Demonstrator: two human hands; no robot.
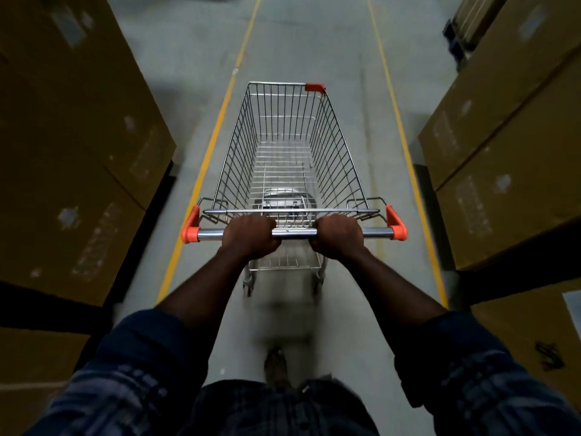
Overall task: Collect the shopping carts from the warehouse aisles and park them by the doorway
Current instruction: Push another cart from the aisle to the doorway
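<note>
Hands [251,236] [338,236] clench smooth chrome handle [294,232] of wire-mesh cart [289,146].

No text can be read anywhere; the cardboard boxes on the left [78,146] and the cardboard boxes on the right [503,158] carry pale labels and printed blocks too blurred to make out, and a dark scrawl [548,355] on one right box is illegible

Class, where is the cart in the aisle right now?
In the head view, the cart stands mid-aisle between two yellow floor lines, boxes on both sides, its handle gripped by both hands.
</note>
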